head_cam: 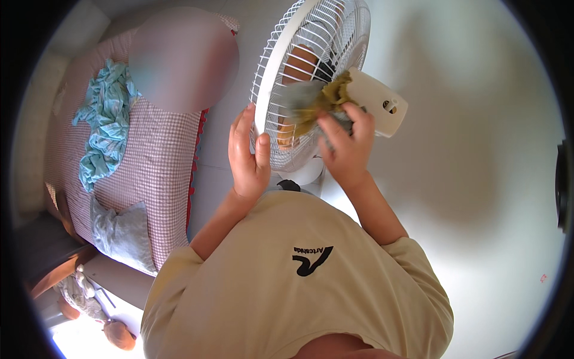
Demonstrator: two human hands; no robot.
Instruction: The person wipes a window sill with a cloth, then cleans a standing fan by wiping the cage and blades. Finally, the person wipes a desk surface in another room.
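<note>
A white electric fan with a wire guard stands in front of me, its cream motor housing turned to the right. My left hand holds the lower near part of the guard's rim, fingers along the outer side and thumb over the band. In my right hand is a crumpled cloth, yellow-green and grey, against the rear wires beside the housing. Motion blurs part of the cloth. Brown and orange shapes show through the wires; what they are I cannot tell. Below the guard, the fan's white base is partly hidden.
On the left, a bed with a checked cover bears a rumpled turquoise cloth and a grey pillow. A blurred round patch masks part of the bed. Grey floor lies between bed and fan; a pale wall rises on the right.
</note>
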